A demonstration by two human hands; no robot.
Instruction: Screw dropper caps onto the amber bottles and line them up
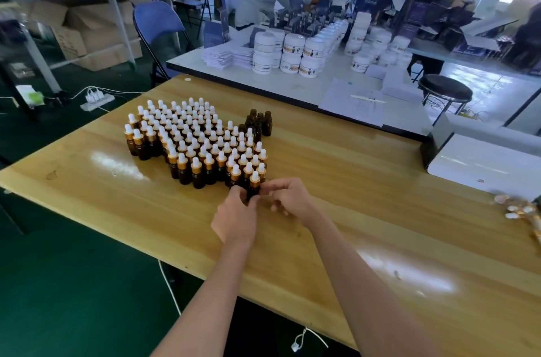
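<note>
An amber bottle [253, 192] with a gold collar and white dropper bulb stands at the near edge of a packed block of capped bottles [193, 140] on the wooden table [380, 210]. My left hand [235, 217] grips the bottle's body from the left. My right hand [289, 198] pinches it near the gold collar from the right. Several uncapped amber bottles [260, 122] stand at the block's far right corner. Loose dropper caps [521, 210] lie at the table's right edge.
A white box [483, 163] sits at the right, next to the caps. Behind is a white table [292, 84] with stacked white jars and papers, where a person works. A blue folding chair [158, 28] and a black stool [445, 90] stand nearby.
</note>
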